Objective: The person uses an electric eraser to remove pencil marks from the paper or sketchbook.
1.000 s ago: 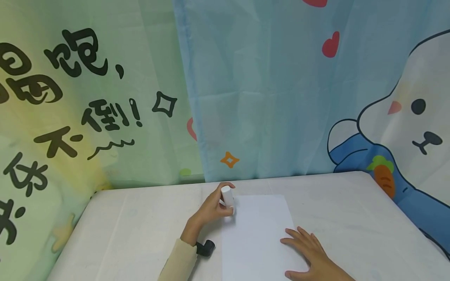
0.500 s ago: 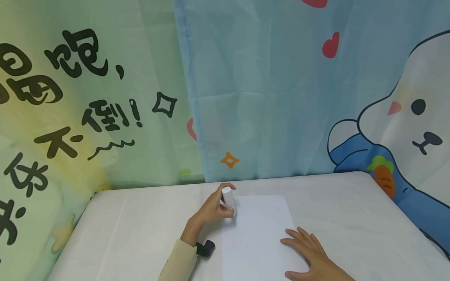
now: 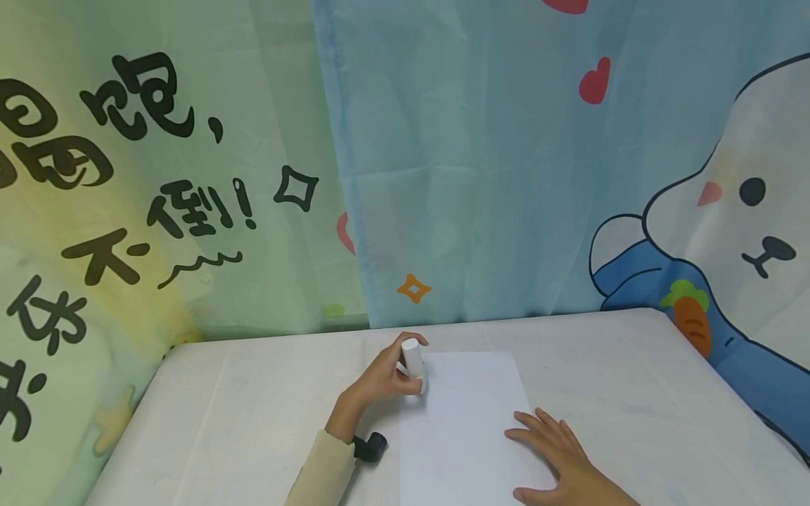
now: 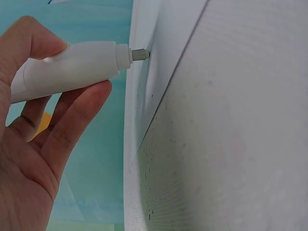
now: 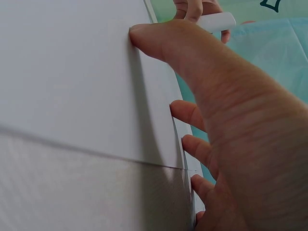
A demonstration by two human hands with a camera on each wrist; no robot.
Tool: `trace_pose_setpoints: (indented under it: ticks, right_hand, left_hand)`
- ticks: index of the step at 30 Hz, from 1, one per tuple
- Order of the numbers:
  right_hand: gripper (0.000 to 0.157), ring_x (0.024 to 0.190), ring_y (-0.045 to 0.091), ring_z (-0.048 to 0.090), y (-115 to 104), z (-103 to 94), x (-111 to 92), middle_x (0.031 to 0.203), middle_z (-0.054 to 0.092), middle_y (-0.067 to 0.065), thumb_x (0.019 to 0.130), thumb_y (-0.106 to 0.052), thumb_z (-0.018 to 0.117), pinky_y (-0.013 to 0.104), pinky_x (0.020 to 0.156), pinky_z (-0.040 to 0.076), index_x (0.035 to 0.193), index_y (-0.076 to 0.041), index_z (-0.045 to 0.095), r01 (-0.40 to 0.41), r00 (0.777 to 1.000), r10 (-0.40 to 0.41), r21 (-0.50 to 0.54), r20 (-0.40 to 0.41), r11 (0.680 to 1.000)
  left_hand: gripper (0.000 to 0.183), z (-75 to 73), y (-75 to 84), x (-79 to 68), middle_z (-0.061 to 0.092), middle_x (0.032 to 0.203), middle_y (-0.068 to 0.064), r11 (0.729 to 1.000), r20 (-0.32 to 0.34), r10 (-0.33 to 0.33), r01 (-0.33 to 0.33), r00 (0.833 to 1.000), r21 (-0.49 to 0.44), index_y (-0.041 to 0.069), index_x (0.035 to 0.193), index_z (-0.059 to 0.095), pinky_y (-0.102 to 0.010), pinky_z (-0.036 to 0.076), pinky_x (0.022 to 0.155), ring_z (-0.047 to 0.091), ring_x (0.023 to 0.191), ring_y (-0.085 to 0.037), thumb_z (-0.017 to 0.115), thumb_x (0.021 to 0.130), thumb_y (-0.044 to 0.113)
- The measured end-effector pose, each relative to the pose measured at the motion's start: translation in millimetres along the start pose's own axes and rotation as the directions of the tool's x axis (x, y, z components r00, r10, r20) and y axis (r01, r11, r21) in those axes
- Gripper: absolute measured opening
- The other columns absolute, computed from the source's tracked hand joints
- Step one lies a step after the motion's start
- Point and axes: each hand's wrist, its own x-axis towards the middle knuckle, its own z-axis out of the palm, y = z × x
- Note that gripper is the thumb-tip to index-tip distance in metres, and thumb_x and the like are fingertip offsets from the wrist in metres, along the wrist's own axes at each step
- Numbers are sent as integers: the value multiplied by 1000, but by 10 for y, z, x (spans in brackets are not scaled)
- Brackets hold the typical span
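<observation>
In the head view my left hand (image 3: 378, 376) holds a white electric eraser (image 3: 413, 358) upright over the upper left part of a white sheet of paper (image 3: 465, 429). Seen from the left wrist, thumb and fingertips pinch the body of the electric eraser (image 4: 79, 67), and its short metal tip with a small white end points at the paper (image 4: 166, 43), right at its surface. My right hand (image 3: 560, 457) lies with spread fingers on the right edge of the sheet; in the right wrist view its thumb (image 5: 149, 38) rests on the paper.
The sheet lies on a table with a white cover (image 3: 272, 400). A black wrist strap piece (image 3: 370, 448) sticks out from my left sleeve (image 3: 325, 467). Behind the table's far edge hangs a printed curtain (image 3: 481, 176) with lettering and a cartoon animal.
My left hand and the electric eraser have shifted very slightly right and toward me. The right hand has stayed in place on the paper.
</observation>
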Motion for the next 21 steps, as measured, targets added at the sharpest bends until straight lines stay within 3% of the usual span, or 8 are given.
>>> trace_pose_setpoints:
  ticks: [21]
  right_hand:
    - [72, 137, 54, 8, -35, -25, -2, 150, 32, 27, 75, -42, 79, 74, 103, -9, 134, -8, 53, -45, 998, 45, 13, 50, 999]
  left_hand:
    - [57, 0, 34, -6, 56, 95, -5, 1000, -4, -12, 12, 1000, -17, 11, 128, 46, -22, 51, 67, 52, 78, -9, 68, 77, -2]
